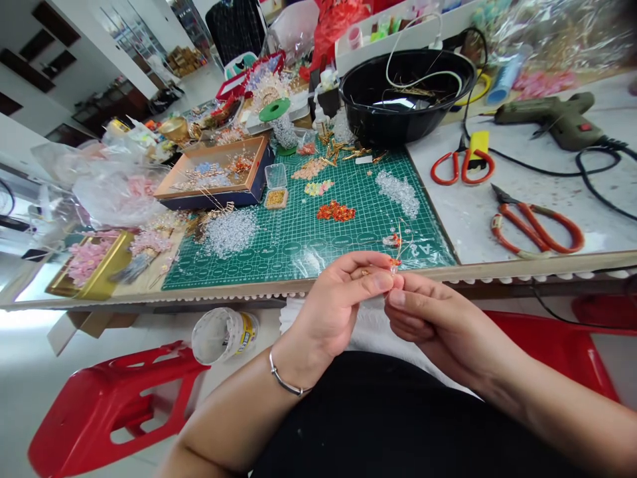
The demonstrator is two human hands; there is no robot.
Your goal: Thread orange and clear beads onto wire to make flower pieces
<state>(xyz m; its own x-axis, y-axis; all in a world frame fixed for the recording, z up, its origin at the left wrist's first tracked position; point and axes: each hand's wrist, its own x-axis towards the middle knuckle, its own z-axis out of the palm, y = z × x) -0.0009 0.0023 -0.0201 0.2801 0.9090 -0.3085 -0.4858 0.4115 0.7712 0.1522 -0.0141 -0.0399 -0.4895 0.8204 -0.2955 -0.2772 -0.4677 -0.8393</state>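
Observation:
Just in front of the mat's near edge, my left hand (338, 299) pinches a small beaded wire ornament (395, 263) between thumb and forefinger. Orange and clear beads show on it, and thin gold wire sticks up above. My right hand (438, 312) meets it from the other side, thumb and forefinger closed at the ornament's lower end; the fingertips hide the exact grip. Beyond them, on the green cutting mat (279, 249), lie orange beads (336, 211), clear beads (398, 192), yellow and pink flower pieces (318, 188) and a larger heap of clear beads (229, 232).
Red-handled pliers (535, 222), red-handled scissors (462, 166) and a glue gun (557, 119) lie at right. A black basin (405, 99) stands behind the mat. An open box (213, 176) is at left. Below are a red stool (119, 398) and a white bucket (223, 335).

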